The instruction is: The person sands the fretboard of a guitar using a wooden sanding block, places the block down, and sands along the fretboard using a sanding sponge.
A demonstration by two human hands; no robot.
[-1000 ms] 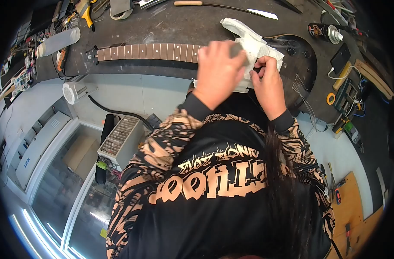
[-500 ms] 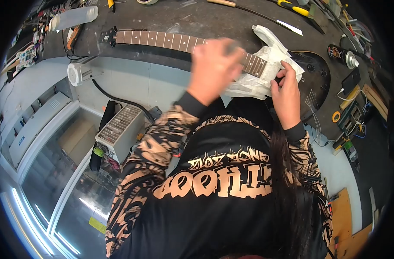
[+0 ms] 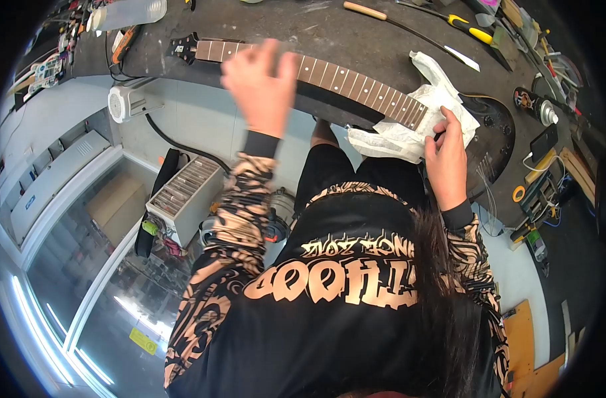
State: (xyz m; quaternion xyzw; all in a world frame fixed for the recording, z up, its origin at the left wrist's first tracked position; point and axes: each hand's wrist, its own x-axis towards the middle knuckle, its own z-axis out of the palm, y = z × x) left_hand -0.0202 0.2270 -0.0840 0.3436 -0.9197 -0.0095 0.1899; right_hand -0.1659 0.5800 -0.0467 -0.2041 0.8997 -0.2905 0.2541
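A dark electric guitar lies on the bench, its headstock [image 3: 182, 48] to the left and its dark body [image 3: 495, 126] to the right. Across the upper neck, over the brown fretboard [image 3: 343, 79], is my left hand [image 3: 258, 89]. Its fingers are blurred, and whether anything is under them is hidden. My right hand [image 3: 447, 162] rests by the fretboard's body end, thumb and index finger apart, against crumpled white masking paper [image 3: 419, 66] that covers part of the body. Loose strings [image 3: 485, 172] trail off the body's near edge.
Beyond the guitar lie a wooden-handled tool [image 3: 366, 10] and a yellow-handled tool [image 3: 472, 30]. A spray can [image 3: 542, 109], a phone [image 3: 544, 142] and a roll of yellow tape [image 3: 518, 194] sit at right. At left are a clear plastic bottle [image 3: 130, 13] and a white fan-like device [image 3: 119, 103].
My left hand has moved left along the fretboard, from near the body to close to the headstock. My right hand stays by the masking paper. The view has shifted slightly.
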